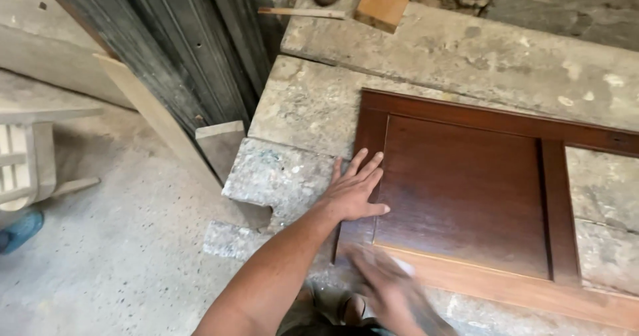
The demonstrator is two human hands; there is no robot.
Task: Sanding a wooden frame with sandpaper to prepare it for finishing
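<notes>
Door panel (466,189) on stone slab (299,110); wood block (383,2) behind; planks (160,56) left.

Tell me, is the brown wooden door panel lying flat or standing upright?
Lying flat. The wooden door panel rests face up on the stone slab, and the left hand presses palm down on its frame.

Speckled concrete floor (120,256), leaning planks (160,120)

Dark brown panelled wooden door (466,189) flat on stone slab (306,103).
</notes>
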